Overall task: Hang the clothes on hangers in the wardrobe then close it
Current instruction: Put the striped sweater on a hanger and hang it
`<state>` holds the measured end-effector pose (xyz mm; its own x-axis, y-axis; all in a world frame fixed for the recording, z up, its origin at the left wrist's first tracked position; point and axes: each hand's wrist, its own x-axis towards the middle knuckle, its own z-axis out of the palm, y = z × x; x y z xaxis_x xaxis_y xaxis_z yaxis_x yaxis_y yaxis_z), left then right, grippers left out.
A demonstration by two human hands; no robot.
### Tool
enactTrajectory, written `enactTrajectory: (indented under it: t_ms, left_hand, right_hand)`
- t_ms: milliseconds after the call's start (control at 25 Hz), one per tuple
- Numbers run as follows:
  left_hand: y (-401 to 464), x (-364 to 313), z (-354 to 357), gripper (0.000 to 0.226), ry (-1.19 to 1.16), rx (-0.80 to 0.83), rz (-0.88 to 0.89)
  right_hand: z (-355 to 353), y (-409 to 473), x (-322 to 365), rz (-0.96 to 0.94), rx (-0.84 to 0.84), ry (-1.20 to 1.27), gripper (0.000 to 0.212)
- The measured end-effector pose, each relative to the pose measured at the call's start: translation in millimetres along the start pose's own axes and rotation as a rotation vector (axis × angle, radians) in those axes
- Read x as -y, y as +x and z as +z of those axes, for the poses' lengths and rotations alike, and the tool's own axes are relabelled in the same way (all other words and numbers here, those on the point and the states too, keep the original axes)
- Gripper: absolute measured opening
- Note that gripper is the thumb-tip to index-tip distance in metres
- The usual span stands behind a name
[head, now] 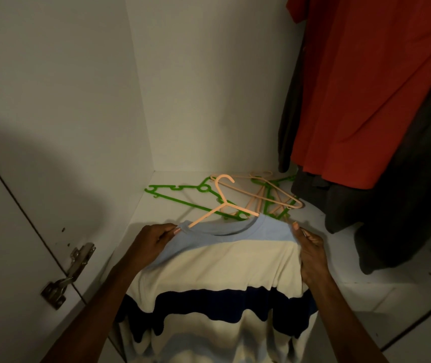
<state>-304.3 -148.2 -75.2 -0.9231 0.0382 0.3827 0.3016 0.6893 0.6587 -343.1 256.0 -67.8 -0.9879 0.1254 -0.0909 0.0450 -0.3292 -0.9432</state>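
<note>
The wardrobe (78, 100) is filling most of the frame, its white walls rising at upper left and centre and its floor showing pale in the middle. At upper right a red garment (361, 87) is hanging in front of darker grey clothing (392, 218), which is drooping down to the wardrobe floor at right.

The striped shirt (217, 284) is taking up the lower centre, its pale blue shoulder band uppermost, then cream, then navy. It looks soft and light, likely to sag and slide wherever it is not supported, so the shoulder seams beside the collar seem the sensible places to hold it.

The left hand (151, 242) is pinching the shirt's shoulder at left of centre, thumb and fingers curled over the blue cloth. The right hand (311, 252) is gripping the opposite shoulder edge at right of centre, fingers closed on the fabric. The shirt is stretching between the two grips and draping down toward the bottom edge.

A peach hanger (224, 203) is poking out of the collar, hook pointing up and away, one arm appearing to run under the blue band near the left thumb; it looks stiff and light. Loose green hangers (177, 195) and more peach hangers (274, 192) are lying tangled on the floor just behind it.

At lower left a metal hinge (67, 273) is showing on the open door.
</note>
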Motion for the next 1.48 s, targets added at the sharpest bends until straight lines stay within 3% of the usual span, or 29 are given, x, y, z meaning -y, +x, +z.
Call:
enactTrajectory:
  t_ms: [80,160,280,360,400,520,760,1240,1480]
  left_hand:
    - [-3.8,3.0,-5.2,0.017,0.070,0.061,-0.012]
    - [-3.4,1.3,-13.7,0.026,0.119,0.143,-0.031]
    - [-3.4,0.7,-19.7,0.059,0.178,0.188,-0.089]
    - [-5.9,3.2,-19.3,0.060,0.099,0.106,-0.160]
    - [-6.8,2.0,-19.5,0.059,0.044,0.062,-0.181]
    - [-8.2,-8.3,-23.8,0.057,-0.111,0.017,-0.143]
    - [16.1,-34.1,-40.1,0.062,-0.283,-0.130,-0.162]
    - [133.3,-136.7,-96.7,0.057,-0.387,-0.434,0.048]
    - [196.9,-189.7,-133.1,0.030,-0.304,-0.434,0.079]
  right_hand:
    - [3.7,-2.6,3.1,0.000,-0.013,-0.016,0.036]
    - [5.5,-4.2,6.8,-0.014,-0.024,-0.012,0.041]
    - [7.5,-12.8,10.8,-0.047,0.001,-0.027,0.074]
    - [8.1,-16.7,12.4,-0.096,0.021,-0.056,0.088]
    - [10.8,-19.0,17.0,-0.130,0.030,-0.062,0.077]
    - [19.5,-20.8,39.0,-0.211,0.012,-0.103,0.015]
    - [35.3,-13.8,99.7,-0.307,-0.031,-0.085,0.023]
    - [82.3,-17.7,269.3,-0.619,0.029,-0.038,0.027]
    - [77.5,-21.2,333.1,-0.713,0.010,-0.104,0.033]
